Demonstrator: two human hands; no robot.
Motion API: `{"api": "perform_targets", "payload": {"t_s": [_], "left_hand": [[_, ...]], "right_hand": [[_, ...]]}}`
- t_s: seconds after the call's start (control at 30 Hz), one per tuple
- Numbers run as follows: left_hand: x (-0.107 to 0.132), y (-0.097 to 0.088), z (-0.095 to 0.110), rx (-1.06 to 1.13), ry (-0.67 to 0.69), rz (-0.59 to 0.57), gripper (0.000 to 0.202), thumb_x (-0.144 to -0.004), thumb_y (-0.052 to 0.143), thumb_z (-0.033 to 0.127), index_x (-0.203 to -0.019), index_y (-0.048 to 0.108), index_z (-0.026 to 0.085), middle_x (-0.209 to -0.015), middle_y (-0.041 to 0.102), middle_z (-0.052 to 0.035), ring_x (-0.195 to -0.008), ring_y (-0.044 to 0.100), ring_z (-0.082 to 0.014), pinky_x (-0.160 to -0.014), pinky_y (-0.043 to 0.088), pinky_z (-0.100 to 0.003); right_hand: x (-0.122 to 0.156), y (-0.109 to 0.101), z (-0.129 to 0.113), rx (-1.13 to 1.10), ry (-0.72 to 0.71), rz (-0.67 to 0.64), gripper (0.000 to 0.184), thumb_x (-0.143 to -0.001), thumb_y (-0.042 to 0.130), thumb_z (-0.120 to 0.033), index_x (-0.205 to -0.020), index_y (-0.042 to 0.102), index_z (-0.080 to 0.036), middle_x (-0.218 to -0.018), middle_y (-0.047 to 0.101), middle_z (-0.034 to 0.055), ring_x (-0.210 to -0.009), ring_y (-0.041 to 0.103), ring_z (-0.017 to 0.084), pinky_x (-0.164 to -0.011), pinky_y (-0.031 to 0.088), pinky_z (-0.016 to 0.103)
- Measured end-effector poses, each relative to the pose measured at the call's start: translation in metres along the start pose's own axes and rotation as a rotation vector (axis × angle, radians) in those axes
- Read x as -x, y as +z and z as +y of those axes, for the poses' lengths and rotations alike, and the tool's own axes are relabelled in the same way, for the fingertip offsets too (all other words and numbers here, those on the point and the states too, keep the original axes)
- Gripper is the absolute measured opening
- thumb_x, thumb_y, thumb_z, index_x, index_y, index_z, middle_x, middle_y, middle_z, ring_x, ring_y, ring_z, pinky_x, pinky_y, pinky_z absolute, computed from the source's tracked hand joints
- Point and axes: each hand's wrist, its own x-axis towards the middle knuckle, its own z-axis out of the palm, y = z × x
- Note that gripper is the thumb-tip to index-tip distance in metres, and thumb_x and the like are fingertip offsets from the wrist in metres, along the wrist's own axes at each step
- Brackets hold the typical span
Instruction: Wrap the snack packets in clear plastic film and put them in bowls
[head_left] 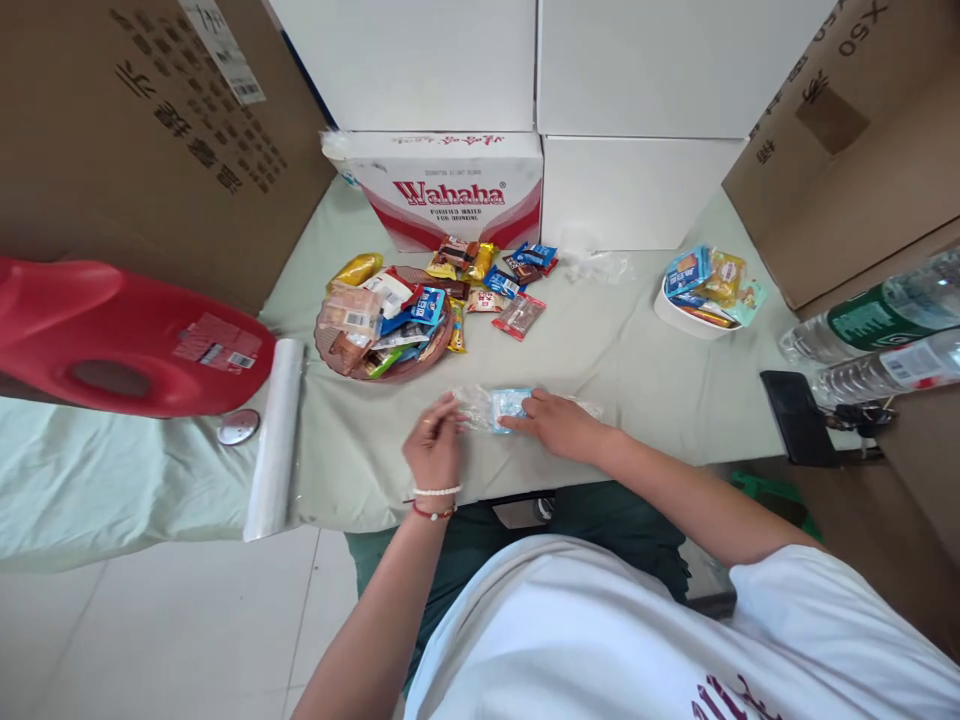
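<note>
Green cloth table | left hand fingers pinch clear bag | right hand fingers flat on blue packet | bag may tear if tugged.

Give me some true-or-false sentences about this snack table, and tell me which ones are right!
1. The left hand and right hand both touch a clear bag with a blue packet. True.
2. The red jug lies on the person's right. False: the red jug lies on the left.
3. The white bowl holds snack packets. True.
4. The brown bowl is empty. False: the brown bowl is heaped with snacks.
</note>
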Motion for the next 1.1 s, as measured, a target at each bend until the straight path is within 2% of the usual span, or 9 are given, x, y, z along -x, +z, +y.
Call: {"api": "perform_targets", "payload": {"t_s": [0.1, 0.2, 0.37, 0.47, 0.67, 0.77, 0.87, 0.97, 1.1], "left_hand": [[-0.019, -0.009, -0.006, -0.14, -0.18, 0.175, 0.042, -0.1, 0.041, 0.045, -0.104, 0.073, 0.019, -0.128, 0.071, -0.0164, -0.129, 0.059, -0.0314, -0.119, 0.037, -0.06], [-0.028, 0.0, -0.001, -0.209, -0.206, 0.076, 0.035, -0.092, 0.056, 0.05, -0.091, 0.07, 0.019, -0.139, 0.064, -0.0208, -0.144, 0.045, -0.0386, -0.122, 0.028, -0.066], [-0.014, 0.024, 0.027, -0.123, -0.148, -0.039, 0.013, -0.084, 0.064, 0.035, -0.085, 0.062, 0.022, -0.113, 0.073, -0.0081, -0.113, 0.067, -0.026, -0.106, 0.052, -0.049], [0.007, 0.03, 0.05, -0.044, -0.003, -0.176, 0.008, -0.089, 0.057, 0.027, -0.091, 0.064, 0.023, -0.098, 0.076, -0.0032, -0.09, 0.071, -0.018, -0.089, 0.058, -0.035], [0.05, 0.032, 0.059, -0.209, 0.475, -0.401, 0.03, -0.102, 0.05, 0.027, -0.128, 0.065, 0.019, -0.14, 0.069, -0.0135, -0.133, 0.063, -0.026, -0.112, 0.05, -0.046], [0.061, 0.033, 0.05, -0.35, 0.575, -0.426, 0.043, -0.098, 0.052, 0.019, -0.141, 0.058, 0.018, -0.152, 0.06, -0.0142, -0.145, 0.053, -0.0272, -0.119, 0.043, -0.05], [0.064, 0.033, 0.047, -0.411, 0.574, -0.436, 0.053, -0.095, 0.053, 0.015, -0.148, 0.054, 0.02, -0.155, 0.057, -0.0135, -0.148, 0.05, -0.0262, -0.121, 0.042, -0.05], [0.065, 0.033, 0.048, -0.434, 0.578, -0.432, 0.055, -0.095, 0.052, 0.015, -0.149, 0.054, 0.02, -0.155, 0.058, -0.0134, -0.148, 0.05, -0.0257, -0.12, 0.042, -0.049], [0.063, 0.035, 0.048, -0.447, 0.595, -0.436, 0.052, -0.095, 0.051, 0.015, -0.147, 0.057, 0.02, -0.155, 0.057, -0.0132, -0.147, 0.051, -0.0258, -0.119, 0.042, -0.048]], "right_hand": [[0.0, 0.001, -0.005, 0.007, 0.032, 0.019, 0.054, -0.101, 0.046, -0.008, -0.149, 0.059, -0.028, -0.108, 0.065, 0.0137, -0.106, 0.054, 0.027, -0.086, 0.048, 0.035], [-0.002, -0.001, -0.006, -0.006, 0.053, 0.009, 0.052, -0.102, 0.045, -0.009, -0.146, 0.062, -0.03, -0.107, 0.064, 0.0124, -0.106, 0.054, 0.026, -0.086, 0.048, 0.035], [-0.003, -0.002, -0.005, -0.06, 0.048, 0.006, 0.044, -0.103, 0.044, -0.011, -0.138, 0.068, -0.022, -0.106, 0.063, 0.0127, -0.105, 0.053, 0.026, -0.088, 0.047, 0.036], [0.001, 0.001, -0.009, -0.097, 0.06, 0.036, 0.037, -0.103, 0.044, -0.011, -0.126, 0.073, -0.016, -0.11, 0.063, 0.0148, -0.108, 0.052, 0.027, -0.092, 0.047, 0.039], [0.043, -0.003, -0.013, -0.339, -0.031, 0.167, 0.021, -0.1, 0.057, -0.024, -0.106, 0.076, -0.017, -0.113, 0.066, 0.0131, -0.115, 0.055, 0.027, -0.103, 0.047, 0.042], [0.064, 0.002, -0.005, -0.416, 0.256, 0.323, 0.028, -0.105, 0.05, -0.03, -0.11, 0.075, -0.02, -0.106, 0.068, 0.0114, -0.106, 0.058, 0.026, -0.101, 0.048, 0.041], [0.076, 0.012, 0.003, -0.276, 0.659, 0.463, 0.041, -0.097, 0.063, -0.039, -0.13, 0.067, -0.016, -0.132, 0.06, 0.0204, -0.123, 0.05, 0.036, -0.105, 0.045, 0.051], [0.075, 0.013, 0.008, -0.31, 0.683, 0.384, 0.023, -0.093, 0.066, -0.031, -0.112, 0.071, -0.019, -0.139, 0.056, 0.0176, -0.126, 0.051, 0.034, -0.103, 0.047, 0.047], [0.042, -0.01, 0.003, -0.487, 0.562, 0.424, 0.017, -0.101, 0.051, -0.024, -0.105, 0.067, -0.021, -0.108, 0.066, 0.0083, -0.099, 0.063, 0.021, -0.091, 0.051, 0.032]]}}
